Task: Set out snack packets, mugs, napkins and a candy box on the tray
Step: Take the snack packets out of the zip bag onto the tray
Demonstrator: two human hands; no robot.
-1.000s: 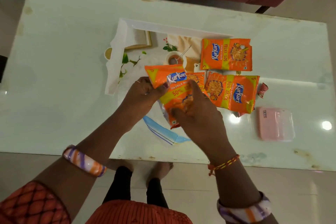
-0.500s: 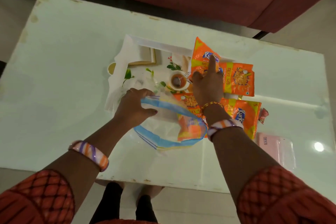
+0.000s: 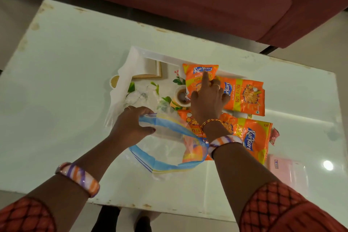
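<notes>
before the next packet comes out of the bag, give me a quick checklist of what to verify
1. Packet under the right hand lies on the tray: ok, the top snack packet is at the far edge with the index finger pressing it.
2. Right hand's grip released: ok, its fingers are mostly straight and only press.
3. Zip bag held steady: ok, the left hand pinches its blue rim.
4. Bag mouth open: ok, the rim gapes toward the person.
5. A packet left inside: ok, an orange one shows through the plastic.
6. Free room on the tray: ok, its left part with the printed picture holds only clear plastic.
</notes>
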